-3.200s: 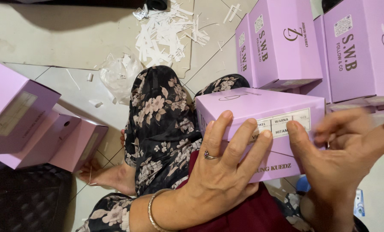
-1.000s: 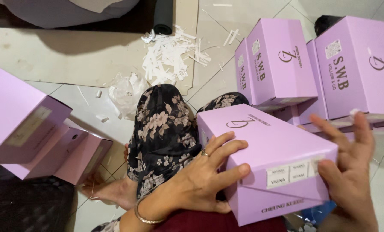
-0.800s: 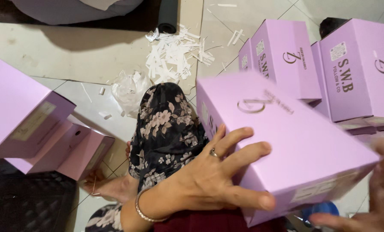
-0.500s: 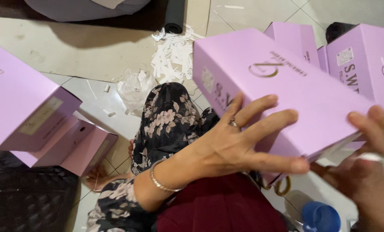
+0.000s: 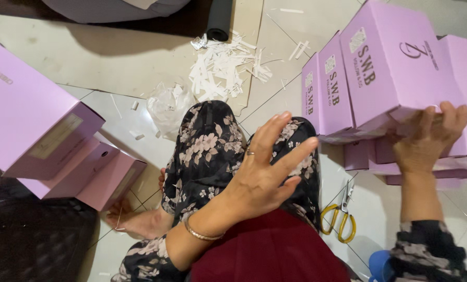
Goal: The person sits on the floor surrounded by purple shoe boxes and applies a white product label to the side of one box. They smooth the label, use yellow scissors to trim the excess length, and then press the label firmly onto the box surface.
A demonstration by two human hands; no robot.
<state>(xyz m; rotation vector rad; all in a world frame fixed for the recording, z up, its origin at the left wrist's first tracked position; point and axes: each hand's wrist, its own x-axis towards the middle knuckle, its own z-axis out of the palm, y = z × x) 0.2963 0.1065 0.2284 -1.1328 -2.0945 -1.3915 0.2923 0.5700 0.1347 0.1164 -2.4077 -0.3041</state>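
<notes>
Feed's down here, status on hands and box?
Right hand gripping lilac box on stack. Left hand open, empty, over lap. Scissors on floor nearby.

The left hand (image 5: 267, 175) wears a thin ring on one finger and a slim gold-coloured bangle (image 5: 202, 233) at the wrist. The right hand (image 5: 426, 138) emerges from a dark floral sleeve (image 5: 426, 250). Beside the bangle spread black trousers (image 5: 212, 151) with pale flowers and a maroon top (image 5: 270, 250).
</notes>
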